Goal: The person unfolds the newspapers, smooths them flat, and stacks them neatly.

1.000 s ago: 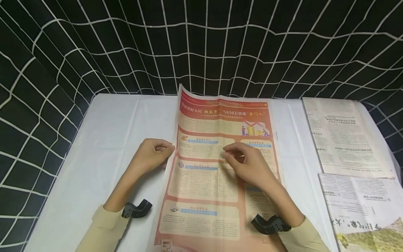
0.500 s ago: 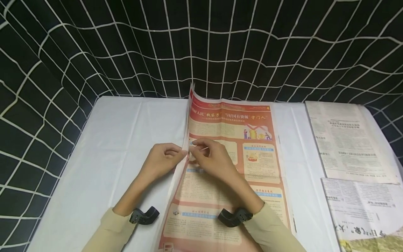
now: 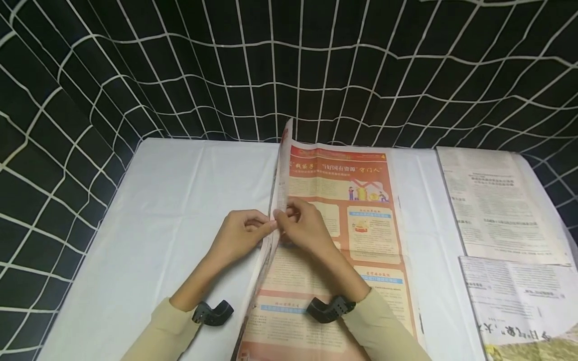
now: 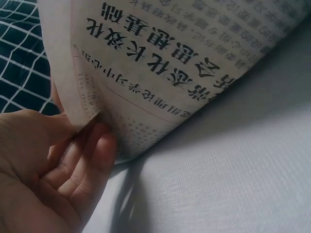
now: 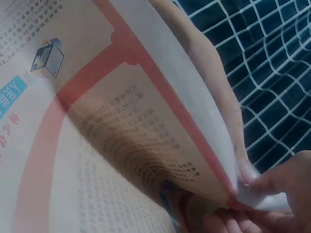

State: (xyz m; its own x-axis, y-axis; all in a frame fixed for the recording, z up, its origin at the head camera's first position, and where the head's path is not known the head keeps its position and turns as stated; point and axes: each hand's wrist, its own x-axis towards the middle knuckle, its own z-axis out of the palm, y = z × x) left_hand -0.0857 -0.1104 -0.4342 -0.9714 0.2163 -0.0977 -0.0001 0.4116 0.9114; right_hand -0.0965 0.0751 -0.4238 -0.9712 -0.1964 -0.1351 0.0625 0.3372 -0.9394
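Note:
A red-and-cream newspaper (image 3: 320, 281) lies on the white table, its left edge lifted and curling over to the right. The left hand (image 3: 244, 230) pinches that raised edge between thumb and fingers; the left wrist view shows the black-printed underside of the sheet (image 4: 160, 63) above the grip. Right beside it, the right hand (image 3: 307, 225) pinches the same edge from the inner side, thumb on top. In the right wrist view, the white margin and red border of the page (image 5: 160, 77) bend down into the right hand's fingers (image 5: 272, 179).
Two more newspapers lie at the right: a plain printed one (image 3: 501, 200) behind and one with a yellow-green picture (image 3: 519, 301) in front. A white cloth covers the table (image 3: 149, 225). Black fabric with a white grid (image 3: 289, 65) hangs around the back and left.
The right hand has moved left from over the page to the edge beside the left hand and now grips it. The lifted edge has shifted right and curled over, the left hand moving with it.

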